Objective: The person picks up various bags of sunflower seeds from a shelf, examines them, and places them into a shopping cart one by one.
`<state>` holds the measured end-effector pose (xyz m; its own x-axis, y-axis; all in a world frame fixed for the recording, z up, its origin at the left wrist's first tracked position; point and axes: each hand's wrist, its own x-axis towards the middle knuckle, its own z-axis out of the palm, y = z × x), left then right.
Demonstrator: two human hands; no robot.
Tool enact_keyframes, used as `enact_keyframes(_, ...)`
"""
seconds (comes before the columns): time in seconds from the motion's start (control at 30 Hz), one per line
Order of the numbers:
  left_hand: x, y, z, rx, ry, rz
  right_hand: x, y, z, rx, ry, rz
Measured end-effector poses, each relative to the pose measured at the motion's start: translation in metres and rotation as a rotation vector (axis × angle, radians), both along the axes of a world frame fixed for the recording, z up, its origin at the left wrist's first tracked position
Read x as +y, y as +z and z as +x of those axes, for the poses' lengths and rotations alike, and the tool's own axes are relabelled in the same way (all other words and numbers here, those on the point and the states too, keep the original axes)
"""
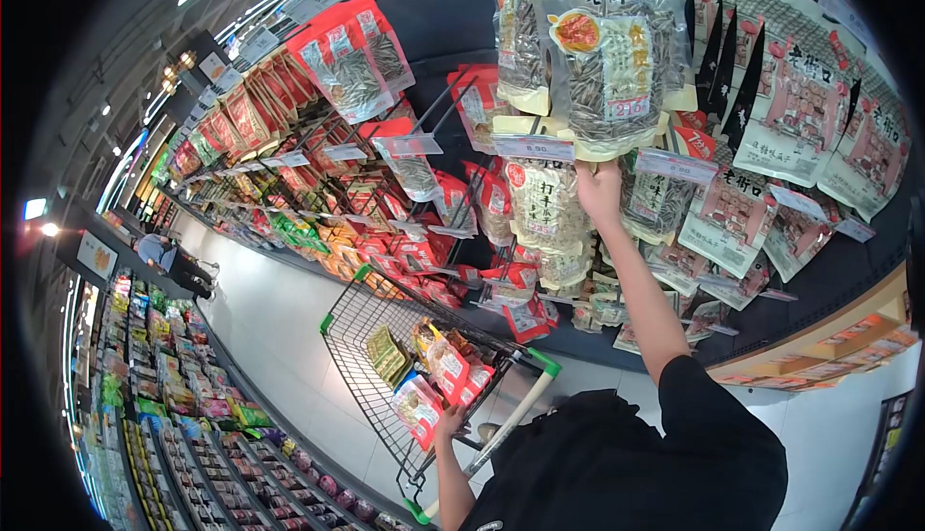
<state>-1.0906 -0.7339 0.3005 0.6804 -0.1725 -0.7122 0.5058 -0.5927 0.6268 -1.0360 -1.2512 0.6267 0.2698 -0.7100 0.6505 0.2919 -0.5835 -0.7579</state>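
My right hand [599, 191] is raised to the hanging rack and grips the bottom edge of a large clear-and-cream bag of sunflower seeds [612, 73]; its fingers are partly hidden behind the bag. A similar bag [521, 44] hangs just left of it. Low down, my left hand [450, 422] is closed on the edge of a red-and-white snack bag [419, 408], over the shopping cart [361, 362]. Inside the cart lie a green packet [388, 356] and another red-and-white bag [451, 369].
Price tags [533, 147] stick out on hooks below the bags. Pink-and-white seed bags [800, 107] hang at the right. A long rack of red packets [255, 112] runs to the left. Shelves of snacks [173, 367] line the aisle's other side, where a person [173, 263] stands far off.
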Motion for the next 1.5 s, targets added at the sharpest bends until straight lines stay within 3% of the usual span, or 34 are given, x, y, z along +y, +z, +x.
enact_keyframes(0.17, 0.001, -0.006, -0.003, -0.033, 0.061, -0.043, 0.012, 0.009, -0.007, 0.048, 0.014, 0.088)
enact_keyframes(0.27, -0.004, 0.002, -0.005, -0.028, 0.082, -0.045, -0.008, -0.014, 0.009, 0.084, 0.029, 0.069)
enact_keyframes(0.37, -0.009, 0.007, -0.007, -0.014, 0.089, -0.023, -0.017, -0.010, 0.017, 0.041, 0.114, 0.197)
enact_keyframes(0.47, -0.009, -0.005, -0.007, -0.020, 0.083, -0.001, -0.011, 0.008, 0.006, 0.024, 0.387, 0.478)
enact_keyframes(0.57, -0.010, -0.006, -0.007, -0.030, 0.040, 0.016, -0.010, 0.019, -0.005, 0.044, 0.468, 0.511)
enact_keyframes(0.77, -0.017, 0.000, -0.006, -0.012, 0.011, 0.011, -0.006, 0.016, -0.006, 0.091, 0.435, 0.590)
enact_keyframes(0.97, -0.013, -0.026, -0.003, -0.077, 0.006, 0.014, -0.002, 0.015, -0.007, 0.102, 0.388, 0.574)
enact_keyframes(1.07, -0.016, -0.027, -0.002, -0.103, -0.012, 0.034, 0.001, 0.019, -0.009, 0.011, 0.539, 0.760)
enact_keyframes(1.13, -0.032, 0.004, -0.007, -0.064, 0.026, 0.011, -0.006, 0.006, -0.003, -0.013, 0.672, 0.927)
enact_keyframes(1.23, -0.028, -0.012, -0.003, -0.085, -0.032, 0.035, 0.002, 0.012, -0.008, -0.001, 0.736, 1.039)
enact_keyframes(1.37, -0.020, -0.038, 0.000, -0.140, -0.070, 0.050, 0.022, 0.027, -0.024, -0.019, 0.716, 1.001)
enact_keyframes(1.5, -0.024, -0.033, -0.003, -0.095, -0.011, 0.011, 0.039, 0.035, -0.042, -0.006, 0.760, 0.992)
